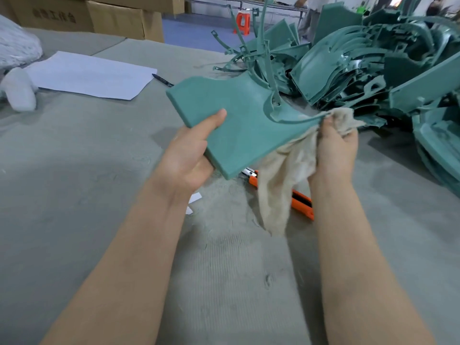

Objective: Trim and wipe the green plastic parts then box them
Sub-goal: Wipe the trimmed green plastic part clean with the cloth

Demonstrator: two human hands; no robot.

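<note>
1. Your work surface is a wide table covered in grey ribbed felt (74, 195), with pale fluff and shavings scattered near its middle
2. Beyond it the room shows a blue painted floor (199, 31), with brown cardboard boxes (117, 18) stacked along the table's far left edge and an orange plastic stool (242, 22) standing further back
3. A heap of teal-green moulded plastic parts (373, 66) fills the far right of the table, curved shells and thin runners piled on one another
4. The flat teal-green plastic panel with a curved cut-out (239, 120) is raised and tilted above the table's centre, between your hands and just in front of the heap
5. A white sheet of paper (92, 75) lies flat at the far left
6. Your left hand (186, 155) grips the panel's near left edge, thumb on top and fingers curled beneath
7. Your right hand (336, 150) is closed round a crumpled beige cloth (281, 185), holding it against the panel's right corner while the rest hangs down
8. An orange utility knife (302, 202) lies on the felt under the panel, partly hidden by the cloth
9. A black pen (163, 80) rests just beside the paper's right corner
</note>
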